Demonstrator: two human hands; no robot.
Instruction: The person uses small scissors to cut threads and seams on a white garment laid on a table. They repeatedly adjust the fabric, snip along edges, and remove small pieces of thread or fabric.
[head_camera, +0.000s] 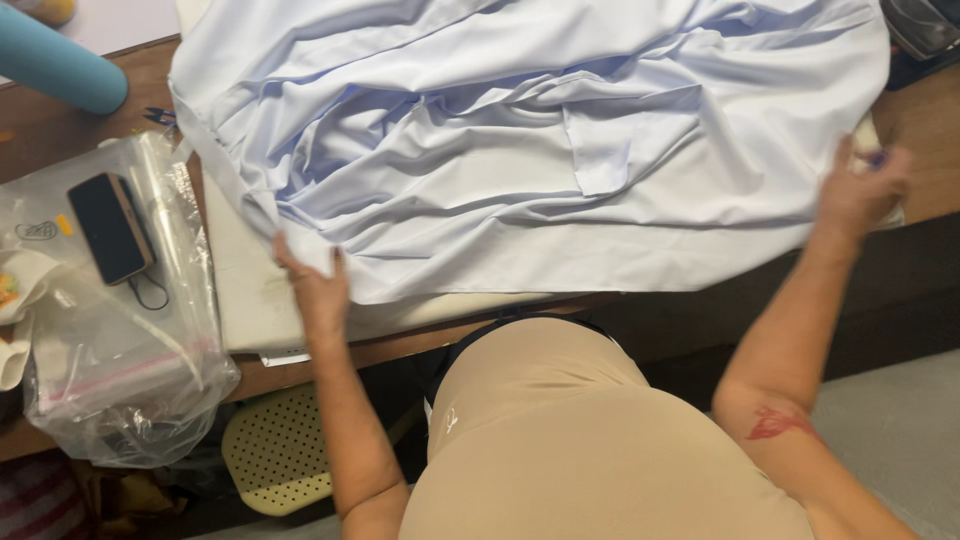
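Pale blue cloth over padded board, wooden table, grey floor

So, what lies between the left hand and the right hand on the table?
In the head view, the crumpled pale blue garment spreads between the left hand and the right hand, over a cream pad.

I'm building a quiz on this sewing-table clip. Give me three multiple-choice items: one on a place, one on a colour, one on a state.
1. Where does the phone lie?
A. on the clear plastic bag left of the cloth
B. on the cloth
C. on the floor

2. What colour is the cloth?
A. dark red
B. pale blue
C. black

3. How does the cloth lie?
A. rolled into a tube
B. hung up
C. spread out with creases

Answers:
1 A: the dark phone rests on the bag.
2 B: it is pale blue throughout.
3 C: it covers the table in folds, with the left hand and the right hand at its near edge.
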